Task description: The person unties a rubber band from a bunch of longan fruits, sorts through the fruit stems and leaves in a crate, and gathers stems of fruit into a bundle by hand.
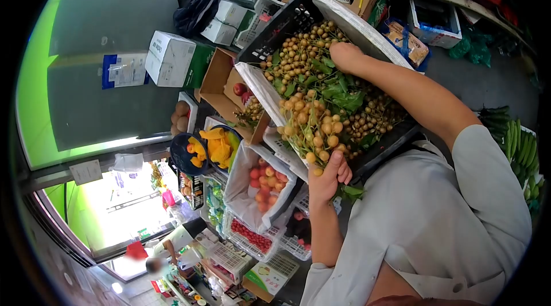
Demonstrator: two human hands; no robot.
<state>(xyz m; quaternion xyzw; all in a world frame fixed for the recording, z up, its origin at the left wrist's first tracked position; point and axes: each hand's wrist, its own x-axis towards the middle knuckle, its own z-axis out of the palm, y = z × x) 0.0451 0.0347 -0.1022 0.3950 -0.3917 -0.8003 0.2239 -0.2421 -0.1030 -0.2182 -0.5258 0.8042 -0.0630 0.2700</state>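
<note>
My left hand [331,176] is closed around the stems of a bunch of longans [313,119], small round yellow-brown fruit, raised over the near side of a crate. Inside that black crate [298,13], lined with white sheets, lie many more longans [307,48] with green leaves [344,94] among them. Over the far part of the crate, my right hand [346,56] is curled, its fingertips down at the fruit and hidden. What it grips, if anything, does not show.
Left of the crate stand a cardboard box [221,79], a lined basket of reddish round fruit [229,191], a crate of small red fruit [249,237] and dark bowls [185,154]. Green vegetables [516,145] lie at right. A person [172,251] is at lower left.
</note>
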